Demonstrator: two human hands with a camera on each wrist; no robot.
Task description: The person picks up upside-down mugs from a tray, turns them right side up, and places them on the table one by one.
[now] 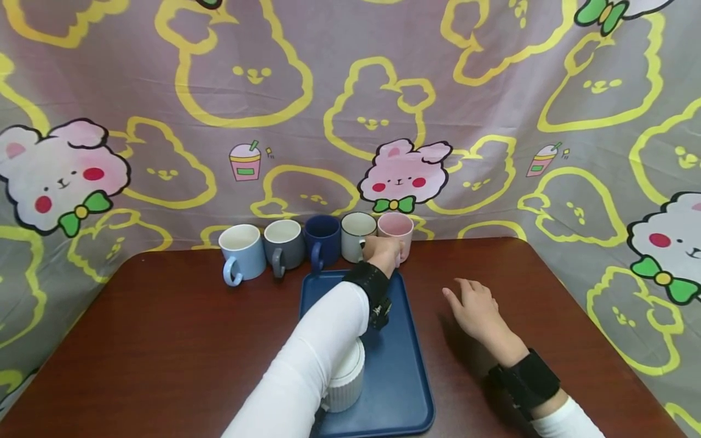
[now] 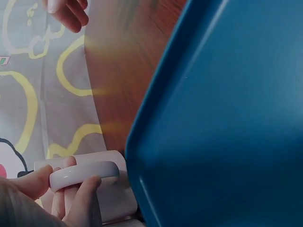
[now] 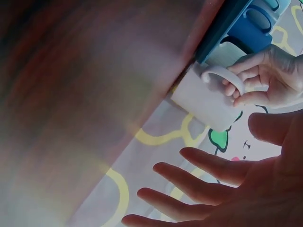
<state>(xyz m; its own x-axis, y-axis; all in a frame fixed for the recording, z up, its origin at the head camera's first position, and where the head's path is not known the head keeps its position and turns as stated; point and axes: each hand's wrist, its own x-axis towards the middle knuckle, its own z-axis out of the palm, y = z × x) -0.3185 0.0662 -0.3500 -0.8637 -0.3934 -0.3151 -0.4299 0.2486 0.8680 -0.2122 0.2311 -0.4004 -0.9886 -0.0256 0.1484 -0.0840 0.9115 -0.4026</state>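
A pink mug (image 1: 395, 226) stands last on the right in a row of mugs at the back of the brown table, just beyond a dark blue tray (image 1: 400, 365). My left hand (image 1: 383, 250) reaches over the tray and grips the mug's handle (image 2: 85, 172), fingers curled through it and thumb on top. In the right wrist view the pink mug (image 3: 203, 101) shows with the left hand (image 3: 265, 75) on its handle. My right hand (image 1: 475, 307) rests open on the table to the right of the tray, fingers spread (image 3: 213, 189), holding nothing.
Left of the pink mug stand a pale grey mug (image 1: 357, 234), a dark blue mug (image 1: 323, 238), a grey mug (image 1: 283, 243) and a light blue mug (image 1: 242, 250). A white ribbed cup (image 1: 347, 380) sits on the tray under my left forearm. A patterned cloth hangs behind.
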